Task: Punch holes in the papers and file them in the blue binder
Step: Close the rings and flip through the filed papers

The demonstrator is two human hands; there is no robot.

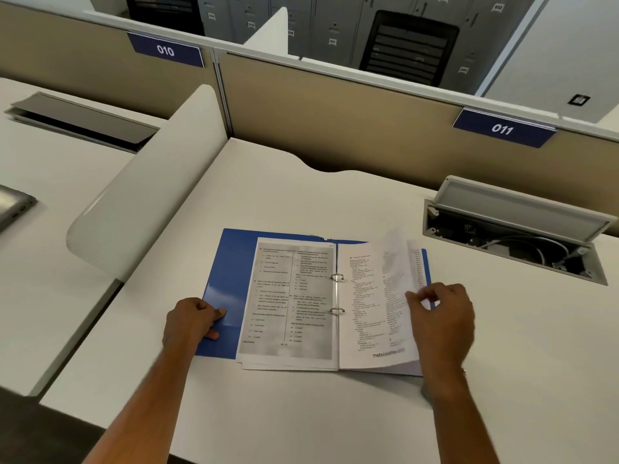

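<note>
Shows blue binder [224,283] open at near centre of desk [301,413]. Grips left cover with curled left hand [189,321]; pinches lifted right pages [371,296] with right hand [442,313]. Risks tearing holes at rings [337,276] if tugged.

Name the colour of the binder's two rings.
Silver metal rings, seen best in the head view.

Glossy blue plastic binder [223,279] with shiny metal rings [337,276] holds matt printed paper sheets [291,303] on a smooth white desk [301,413].
</note>
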